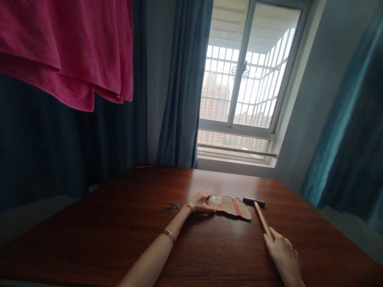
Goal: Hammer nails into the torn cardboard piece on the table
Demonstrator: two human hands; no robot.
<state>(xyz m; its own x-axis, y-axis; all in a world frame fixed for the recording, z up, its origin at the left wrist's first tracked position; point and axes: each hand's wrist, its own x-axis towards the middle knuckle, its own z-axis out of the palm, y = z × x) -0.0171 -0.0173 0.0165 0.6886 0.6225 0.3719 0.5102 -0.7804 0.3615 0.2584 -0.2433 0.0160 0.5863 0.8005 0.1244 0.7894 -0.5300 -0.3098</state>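
My left hand (202,202) grips the left end of a torn piece of cardboard (229,206), thumb along its near edge and fingers at the far side. The cardboard has a speckled, dotted surface and a pink-red stripe near its right end. My right hand (283,252) is wrapped around the wooden handle of a hammer (263,221). Its dark head is at the far end, just right of the cardboard and apart from it. A small pile of nails (171,206) lies left of my left hand.
All this is on a wide, glossy brown wooden table (119,235). Beyond its far edge is a barred window (239,79) with blue curtains (182,87) at its side. A pink cloth (68,52) hangs at the upper left.
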